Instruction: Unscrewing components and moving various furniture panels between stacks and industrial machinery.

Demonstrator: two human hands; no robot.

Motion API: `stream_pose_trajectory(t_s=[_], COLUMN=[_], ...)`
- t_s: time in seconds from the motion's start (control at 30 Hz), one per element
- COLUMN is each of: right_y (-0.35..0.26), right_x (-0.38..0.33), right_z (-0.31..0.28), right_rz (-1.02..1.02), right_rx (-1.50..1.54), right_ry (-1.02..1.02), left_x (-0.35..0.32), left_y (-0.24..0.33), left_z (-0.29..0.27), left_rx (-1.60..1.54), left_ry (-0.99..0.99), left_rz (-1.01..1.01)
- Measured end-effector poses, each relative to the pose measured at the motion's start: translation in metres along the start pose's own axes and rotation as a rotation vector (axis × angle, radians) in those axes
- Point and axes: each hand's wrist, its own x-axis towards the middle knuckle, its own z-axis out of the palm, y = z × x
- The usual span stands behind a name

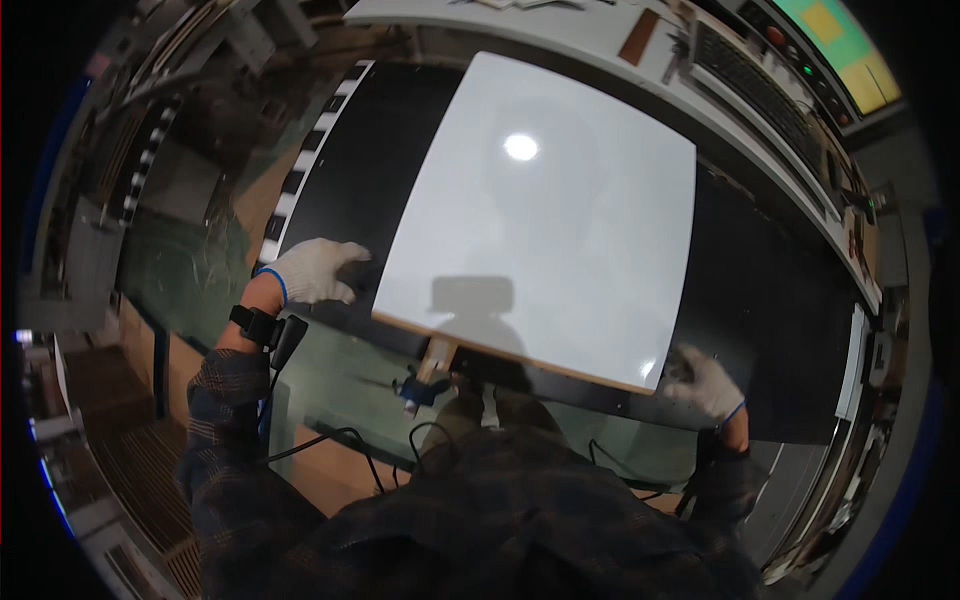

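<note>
A glossy white panel (560, 190) with a thin brown edge along its near side lies on a black tabletop (765, 300). The panel reflects a bright light and a dark outline. My left hand (318, 270), in a white knitted glove with a blue cuff, is just left of the panel's near left corner. Its thumb and fingers are spread, with nothing between them. Beside the near right corner, my right hand (708, 386) wears a similar glove. Its fingers are bent but apart around a dark gap, and I see no object held there. Both hands appear clear of the panel.
A black-and-white marked strip (293, 183) runs along the table's left side. Below the near edge sits a small blue clamp-like fitting (420, 390), with black cables (350, 435) nearby. Beyond the table, a pale ledge (560, 38) leads to a keyboard (752, 85) and a lit screen (838, 48).
</note>
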Motion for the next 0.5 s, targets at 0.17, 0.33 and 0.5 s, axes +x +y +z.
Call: stream_pose_trajectory(t_s=[0.17, 0.33, 0.5], right_y=[-0.015, -0.03, -0.029], right_x=[-0.004, 0.009, 0.008], right_z=[0.084, 0.096, 0.091], right_rz=[0.091, 0.227, 0.111], right_rx=[-0.087, -0.359, -0.339], right_ry=[0.211, 0.4, 0.422], left_x=[-0.011, 0.0, 0.0], left_y=[0.054, 0.067, 0.061], left_z=[0.045, 0.061, 0.06], left_rx=[-0.036, -0.035, -0.102], left_ry=[0.046, 0.207, 0.231], left_rz=[-0.022, -0.115, -0.042])
